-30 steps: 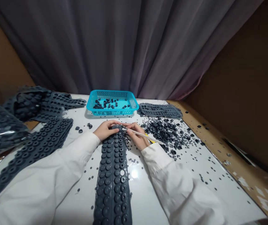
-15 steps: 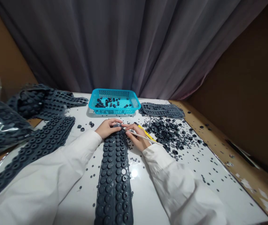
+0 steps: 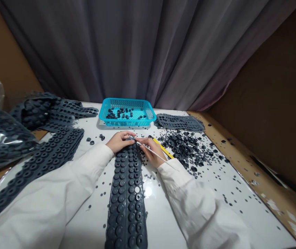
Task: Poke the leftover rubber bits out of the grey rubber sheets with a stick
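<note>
A dark rubber sheet (image 3: 126,197) with rows of round raised rings lies lengthwise in front of me. My left hand (image 3: 120,141) grips its far end, thumb on top and fingers round the far edge. In my right hand (image 3: 151,152) is a thin white stick (image 3: 160,157), held like a pencil. Its tip meets the sheet's far right corner, close to my left thumb; the exact contact is hidden by the fingers. Beneath and beside my right hand lies a yellow strip-like tool (image 3: 165,149), partly covered.
A blue basket (image 3: 127,123) holding small black pieces stands at the back. Loose black pieces (image 3: 186,147) are heaped at right, beside another flattened sheet (image 3: 180,122). At left are more ringed sheets (image 3: 52,152) and a filled clear plastic bag (image 3: 2,141).
The white stick has tilted, its rear end dropping slightly toward my right sleeve. Both hands stay at the sheet's far end, and the view has shifted a little.
</note>
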Action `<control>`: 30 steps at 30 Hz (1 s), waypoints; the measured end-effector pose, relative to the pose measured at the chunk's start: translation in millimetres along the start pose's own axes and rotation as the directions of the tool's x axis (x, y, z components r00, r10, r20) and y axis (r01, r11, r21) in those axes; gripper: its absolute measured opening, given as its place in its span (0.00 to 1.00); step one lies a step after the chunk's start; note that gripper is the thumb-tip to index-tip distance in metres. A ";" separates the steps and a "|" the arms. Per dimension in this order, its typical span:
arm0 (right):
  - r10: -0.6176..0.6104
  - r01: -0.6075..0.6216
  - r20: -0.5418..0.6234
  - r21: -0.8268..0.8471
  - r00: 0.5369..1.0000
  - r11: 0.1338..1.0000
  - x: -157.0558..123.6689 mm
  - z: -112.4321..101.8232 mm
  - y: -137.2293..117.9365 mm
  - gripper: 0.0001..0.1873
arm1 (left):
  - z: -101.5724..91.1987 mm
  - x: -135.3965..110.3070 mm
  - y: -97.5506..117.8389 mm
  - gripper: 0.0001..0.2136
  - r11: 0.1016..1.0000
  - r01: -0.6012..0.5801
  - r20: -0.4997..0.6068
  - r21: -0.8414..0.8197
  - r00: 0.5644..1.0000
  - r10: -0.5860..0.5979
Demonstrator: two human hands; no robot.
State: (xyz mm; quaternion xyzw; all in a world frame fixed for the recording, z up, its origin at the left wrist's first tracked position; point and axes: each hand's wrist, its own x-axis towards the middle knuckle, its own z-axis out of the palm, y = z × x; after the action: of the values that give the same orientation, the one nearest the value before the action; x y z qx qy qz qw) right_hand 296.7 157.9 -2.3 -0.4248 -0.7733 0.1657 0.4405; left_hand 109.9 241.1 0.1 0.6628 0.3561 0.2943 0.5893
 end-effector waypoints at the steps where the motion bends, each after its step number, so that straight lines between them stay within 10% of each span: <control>1: 0.010 -0.010 0.002 -0.011 1.000 1.000 0.2 0.0 -0.4 0.10 | 0.1 0.2 0.0 0.22 1.000 -0.001 0.000 -0.005 1.000 0.001; 30: 0.306 -0.327 -0.256 -0.045 0.917 0.944 3.2 -4.4 8.5 0.10 | 0.1 2.1 -2.7 0.18 0.999 -0.042 -0.043 -0.027 0.998 0.041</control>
State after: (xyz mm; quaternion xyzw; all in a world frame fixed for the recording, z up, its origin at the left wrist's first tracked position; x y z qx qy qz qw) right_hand 303.9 164.9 -3.5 -0.5803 -0.6402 0.1473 0.4813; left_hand 110.9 242.9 -2.6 0.6554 0.3508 0.3254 0.5843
